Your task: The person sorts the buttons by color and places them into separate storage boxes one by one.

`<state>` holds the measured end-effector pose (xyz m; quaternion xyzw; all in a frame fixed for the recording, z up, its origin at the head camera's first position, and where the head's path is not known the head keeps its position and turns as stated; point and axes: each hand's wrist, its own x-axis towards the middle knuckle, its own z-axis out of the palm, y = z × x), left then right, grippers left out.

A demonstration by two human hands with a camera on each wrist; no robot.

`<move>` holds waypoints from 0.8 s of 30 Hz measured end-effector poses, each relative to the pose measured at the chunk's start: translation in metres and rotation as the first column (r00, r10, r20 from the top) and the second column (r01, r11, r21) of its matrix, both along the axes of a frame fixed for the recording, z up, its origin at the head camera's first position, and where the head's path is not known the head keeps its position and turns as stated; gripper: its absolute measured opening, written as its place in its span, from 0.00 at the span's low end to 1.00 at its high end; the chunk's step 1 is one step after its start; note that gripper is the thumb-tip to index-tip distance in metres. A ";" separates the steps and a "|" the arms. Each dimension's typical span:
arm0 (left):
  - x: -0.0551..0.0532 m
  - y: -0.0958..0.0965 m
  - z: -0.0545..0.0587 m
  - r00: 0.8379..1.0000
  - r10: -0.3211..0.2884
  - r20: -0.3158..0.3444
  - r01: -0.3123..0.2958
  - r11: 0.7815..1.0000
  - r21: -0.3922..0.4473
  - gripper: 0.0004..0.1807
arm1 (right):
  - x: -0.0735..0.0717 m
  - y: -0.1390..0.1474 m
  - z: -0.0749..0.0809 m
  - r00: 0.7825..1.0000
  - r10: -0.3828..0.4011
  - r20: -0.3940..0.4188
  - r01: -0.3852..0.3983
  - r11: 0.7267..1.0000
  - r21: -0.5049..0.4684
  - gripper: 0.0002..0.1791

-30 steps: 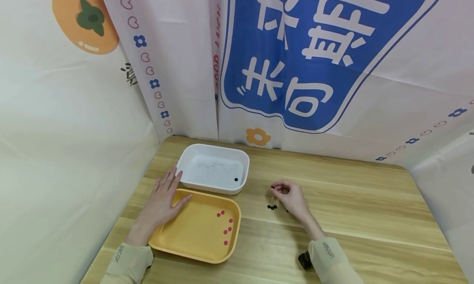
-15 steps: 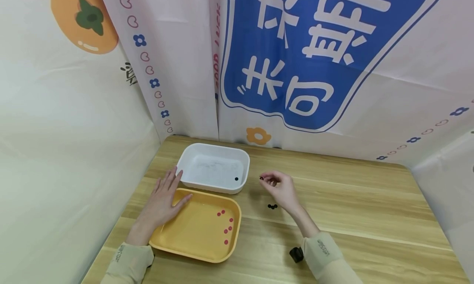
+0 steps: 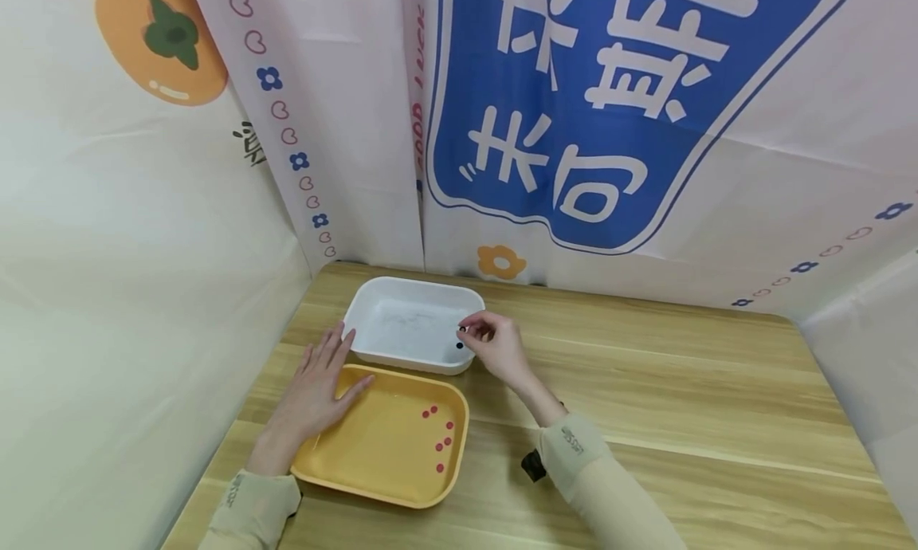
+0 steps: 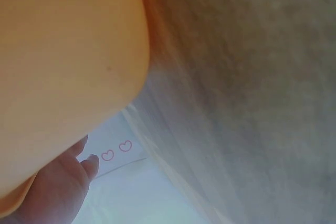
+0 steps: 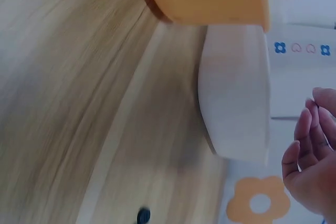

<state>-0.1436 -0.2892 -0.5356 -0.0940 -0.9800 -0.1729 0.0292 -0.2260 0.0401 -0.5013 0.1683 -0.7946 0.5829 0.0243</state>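
Observation:
My right hand (image 3: 496, 349) pinches a small black round piece (image 3: 462, 328) between thumb and fingertips, over the right end of the white tray (image 3: 364, 357). Just below those fingertips, another black round piece (image 3: 460, 346) lies in that tray. With fingers spread, my left hand (image 3: 308, 398) rests across the left side of the yellow tray (image 3: 380, 500), and its fingertips reach the white tray's near-left corner. Several small red round pieces (image 3: 440, 447) lie in the yellow tray's right part. In the right wrist view, the right hand (image 5: 315, 156) shows beyond the white tray's side.
On the wooden table (image 3: 688, 390), a black round piece (image 5: 143, 215) appears in the right wrist view. The right forearm covers the spot where several black pieces lay. Printed cloth (image 3: 358, 135) hangs behind the table, with more at both sides.
My right hand has moved left from the table to above the white tray, carrying the black round piece. The left hand has stayed in place.

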 end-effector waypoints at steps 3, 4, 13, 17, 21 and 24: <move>0.000 0.001 0.000 1.000 -0.001 0.001 0.001 1.000 0.005 0.50 | -0.002 -0.009 -0.004 1.000 -0.002 -0.002 0.002 1.000 -0.003 0.04; 0.000 0.000 -0.001 1.000 0.000 0.006 0.000 1.000 0.003 0.50 | -0.003 -0.011 -0.006 1.000 -0.002 -0.004 0.002 1.000 -0.004 0.04; -0.001 0.001 -0.002 1.000 -0.007 -0.005 0.007 1.000 0.012 0.50 | -0.003 -0.010 -0.014 1.000 -0.015 -0.001 0.015 1.000 -0.013 0.06; -0.001 0.001 -0.002 1.000 -0.006 -0.015 0.006 1.000 0.016 0.50 | 0.000 0.001 -0.016 1.000 -0.022 0.018 0.022 0.999 -0.026 0.09; -0.001 0.000 -0.003 1.000 -0.004 -0.015 0.004 1.000 0.009 0.50 | 0.005 0.014 -0.017 0.999 -0.032 0.033 0.033 0.999 -0.043 0.12; -0.001 -0.001 -0.002 1.000 -0.001 0.000 0.001 1.000 0.001 0.51 | 0.009 0.023 -0.018 0.998 -0.039 0.041 0.041 0.998 -0.054 0.14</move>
